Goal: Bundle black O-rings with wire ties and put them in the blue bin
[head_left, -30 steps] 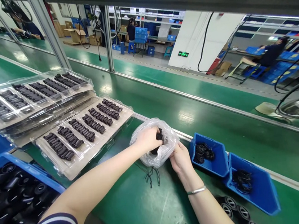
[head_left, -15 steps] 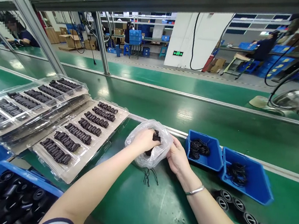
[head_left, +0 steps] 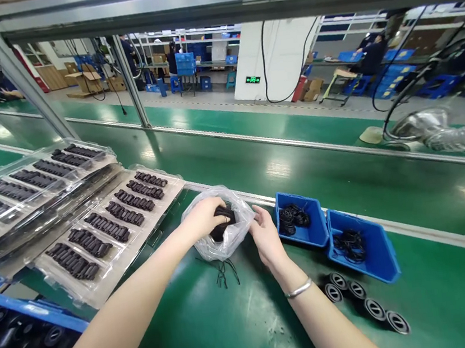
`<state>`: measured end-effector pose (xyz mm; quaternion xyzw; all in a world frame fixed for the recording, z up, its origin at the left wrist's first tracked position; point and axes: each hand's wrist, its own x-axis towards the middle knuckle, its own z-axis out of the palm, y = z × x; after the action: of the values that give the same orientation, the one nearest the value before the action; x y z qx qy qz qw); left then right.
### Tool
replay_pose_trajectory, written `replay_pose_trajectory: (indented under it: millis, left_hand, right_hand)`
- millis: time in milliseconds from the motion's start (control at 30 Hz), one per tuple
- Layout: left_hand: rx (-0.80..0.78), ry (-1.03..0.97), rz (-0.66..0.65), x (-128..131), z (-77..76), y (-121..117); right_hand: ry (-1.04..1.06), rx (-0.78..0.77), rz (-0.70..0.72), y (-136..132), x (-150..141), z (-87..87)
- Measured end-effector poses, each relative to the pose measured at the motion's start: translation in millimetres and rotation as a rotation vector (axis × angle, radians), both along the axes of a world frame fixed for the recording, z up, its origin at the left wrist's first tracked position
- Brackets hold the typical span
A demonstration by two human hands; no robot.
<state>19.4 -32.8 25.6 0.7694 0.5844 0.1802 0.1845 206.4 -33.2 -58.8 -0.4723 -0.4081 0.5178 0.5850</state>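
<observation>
At near left, black rubber parts are heaped in a blue bin (head_left: 24, 340). Beside it, clear plastic trays (head_left: 109, 240) of dark ribbed parts lie on the green bench (head_left: 448, 277). A dark bundle (head_left: 222, 226) is gripped by the left hand (head_left: 200, 220) inside a clear plastic bag (head_left: 242, 232) (thin black cords (head_left: 221, 274) trail below it), and the right hand (head_left: 267, 237) is held half open at the bag's right edge. Further right, black cord coils (head_left: 291, 218) are held in a far blue bin (head_left: 317, 223) and a nearer blue bin (head_left: 378, 257), with round black caps (head_left: 358, 297) set nearer still.

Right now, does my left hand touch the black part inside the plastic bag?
Touching: the head view shows the left hand closed on the black part in the clear plastic bag.
</observation>
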Motion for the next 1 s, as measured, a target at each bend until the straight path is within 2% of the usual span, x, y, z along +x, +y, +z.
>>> replay_pose_trajectory:
  millis: [167,200,300,367,500,700,833,1000]
  left_hand:
    - [0.004,0.007,0.054,1.2,-6.2,-2.8]
    - [0.008,0.014,0.042,2.8,-6.8,-4.4]
    - [0.011,0.021,-0.024,6.5,-6.0,-7.6]
    - [0.003,0.021,-0.062,6.1,-4.9,-7.3]
    - [0.001,0.038,-0.076,-0.8,-6.7,-3.9]
    - [0.007,0.035,-0.148,-5.8,-13.3,-2.2]
    - [0.004,0.025,-0.162,-3.8,-6.9,-3.4]
    - [0.041,-0.021,-0.086,-0.1,4.2,-7.2]
  right_hand:
    - [-0.214,0.195,-0.032,-29.7,10.8,32.0]
    - [-0.272,0.277,-0.021,-35.4,12.5,39.6]
    - [-0.685,0.677,0.05,-44.3,13.6,56.1]
    - [-0.876,0.8,0.132,-42.1,11.3,60.5]
    - [-1.071,0.791,0.253,-27.4,5.4,60.6]
    - [-1.104,0.732,0.356,-11.4,0.6,61.3]
    - [-1.071,0.684,0.409,-6.1,-1.4,61.6]
    - [-0.987,0.64,0.391,-3.1,-1.3,63.1]
